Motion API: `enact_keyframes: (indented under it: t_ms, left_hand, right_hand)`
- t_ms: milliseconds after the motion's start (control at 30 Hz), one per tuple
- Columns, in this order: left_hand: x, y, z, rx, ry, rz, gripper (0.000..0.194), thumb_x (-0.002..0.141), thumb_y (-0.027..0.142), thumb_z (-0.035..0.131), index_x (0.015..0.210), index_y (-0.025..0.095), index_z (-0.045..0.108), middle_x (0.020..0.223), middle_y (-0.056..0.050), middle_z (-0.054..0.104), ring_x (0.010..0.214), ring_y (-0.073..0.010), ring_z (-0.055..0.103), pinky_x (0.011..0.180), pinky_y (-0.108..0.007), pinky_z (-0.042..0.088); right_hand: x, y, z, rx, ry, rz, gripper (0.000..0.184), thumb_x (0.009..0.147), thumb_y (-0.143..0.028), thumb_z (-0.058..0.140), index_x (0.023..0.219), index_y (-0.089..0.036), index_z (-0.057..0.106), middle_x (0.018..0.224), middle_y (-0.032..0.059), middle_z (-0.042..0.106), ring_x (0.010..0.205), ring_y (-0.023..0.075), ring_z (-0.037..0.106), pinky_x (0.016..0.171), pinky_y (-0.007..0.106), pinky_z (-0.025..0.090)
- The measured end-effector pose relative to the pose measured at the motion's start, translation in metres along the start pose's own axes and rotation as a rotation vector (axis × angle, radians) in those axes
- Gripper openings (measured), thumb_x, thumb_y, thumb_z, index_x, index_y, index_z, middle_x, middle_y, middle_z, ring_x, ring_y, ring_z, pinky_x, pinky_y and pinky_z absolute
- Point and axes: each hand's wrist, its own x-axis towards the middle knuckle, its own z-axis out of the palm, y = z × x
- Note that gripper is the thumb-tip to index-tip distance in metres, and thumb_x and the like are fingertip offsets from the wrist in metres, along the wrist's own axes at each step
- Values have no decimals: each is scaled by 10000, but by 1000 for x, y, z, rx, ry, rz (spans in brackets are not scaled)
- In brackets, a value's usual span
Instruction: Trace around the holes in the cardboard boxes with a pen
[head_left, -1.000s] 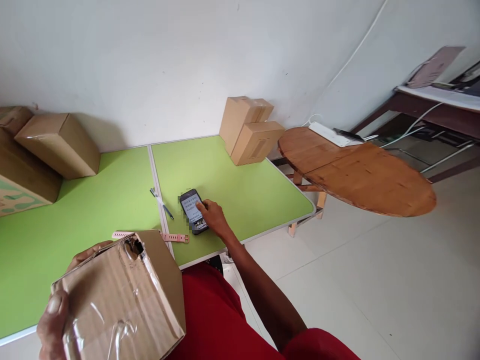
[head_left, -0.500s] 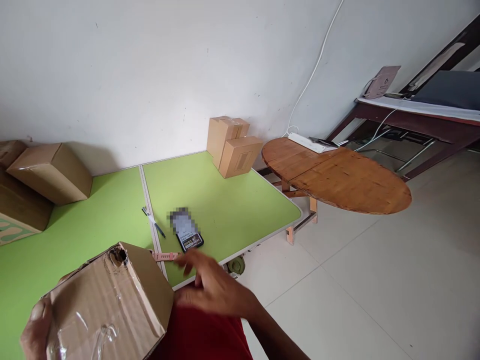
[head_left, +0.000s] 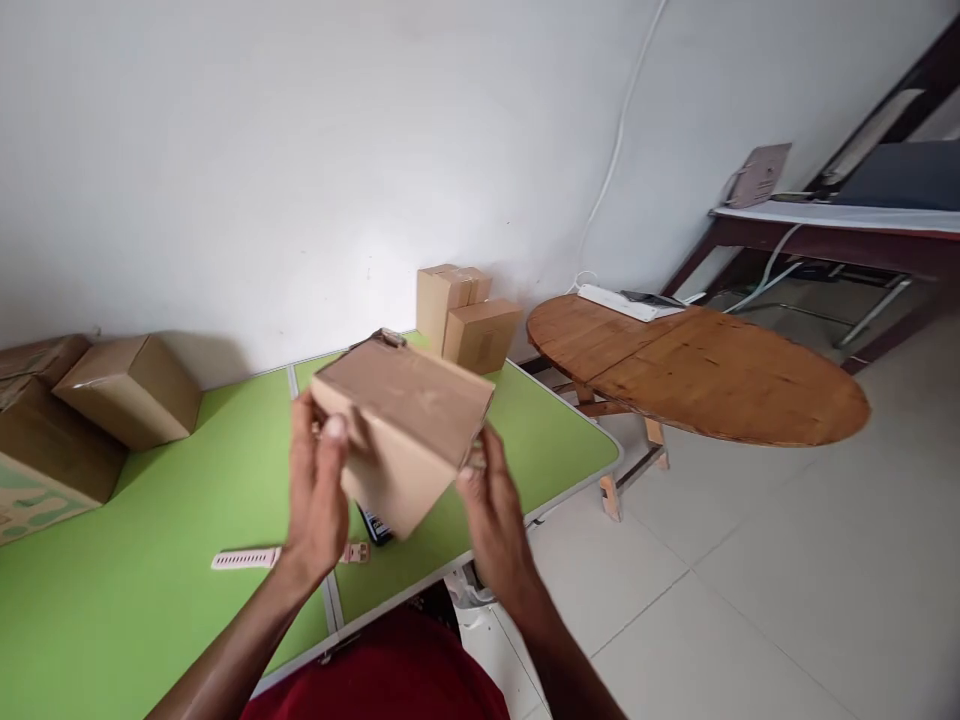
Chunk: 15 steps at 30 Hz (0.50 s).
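Note:
A brown cardboard box (head_left: 409,395), tilted and a little blurred, is held above the green table (head_left: 172,500) between my two hands. My left hand (head_left: 319,495) grips its left side, thumb on the near face. At the box's right lower corner, my right hand (head_left: 491,510) has its fingers closed on the edge. Below the box lies a phone (head_left: 376,528), mostly covered by it. A pink watch strap (head_left: 244,558) rests on the table, partly hidden behind my left wrist.
Several cardboard boxes (head_left: 135,390) stand at the table's left. More small boxes (head_left: 480,335) sit at its far right corner against the wall. An oval wooden table (head_left: 720,380) with a white power strip (head_left: 630,303) on it stands to the right.
The box has moved from the lower left to the middle, farther out over the table, and has turned. My right hand, free of it earlier, now holds it too. The view has shifted slightly.

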Motion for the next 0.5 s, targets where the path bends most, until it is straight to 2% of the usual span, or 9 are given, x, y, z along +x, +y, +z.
enact_keyframes:
  t_ms: [67,133,200,267,367,433,500]
  left_hand:
    - [10,-23,41,-30,-163,-27,668,1031,748,658,1472,249,591,1448,-168,704,1346,-371,682,1095,-547,627]
    - [16,-51,83,-57,-267,-39,624,1051,618,679,1534,262,509,1566,-183,633,1431,-365,644,1183,-565,581]
    - [20,-80,120,-67,-327,-28,659,1027,552,713,1559,258,457,1627,-196,555,1480,-358,606,1247,-563,535]
    - [25,-107,147,-59,-383,-20,702,990,525,740,1555,234,442,1618,-217,524,1493,-366,587,1268,-572,515]
    - [35,-140,163,-2,-460,-38,731,916,472,806,1512,201,480,1566,-238,548,1511,-406,563,1276,-628,493]
    - [43,-156,162,58,-482,-73,776,894,457,836,1536,198,486,1586,-241,536,1537,-430,537,1279,-661,478]
    - [53,-170,158,118,-501,-130,854,903,473,851,1613,200,462,1637,-249,497,1517,-464,554,1245,-693,497]
  right_hand:
    - [48,8,-25,-41,173,-113,962,1045,-917,465,1703,-221,555,1683,205,606,1569,368,580,1322,550,481]
    - [93,23,-52,-19,230,-152,977,1025,-966,404,1600,-220,664,1683,193,624,1629,356,529,1391,537,389]
    - [132,43,-77,19,249,-127,1071,967,-1035,372,1545,-197,705,1614,206,684,1606,369,562,1371,540,426]
    - [160,65,-97,20,277,-93,1142,932,-1068,338,1537,-171,706,1568,222,712,1587,385,586,1345,559,462]
    - [171,94,-115,-23,320,-55,1095,955,-1031,364,1563,-179,684,1595,212,694,1605,377,565,1377,567,407]
    - [160,109,-120,-59,330,-27,998,977,-972,465,1593,-210,656,1643,194,659,1628,366,532,1392,561,373]
    - [144,122,-119,-91,320,11,922,980,-905,571,1601,-226,634,1632,197,661,1589,378,561,1350,573,427]
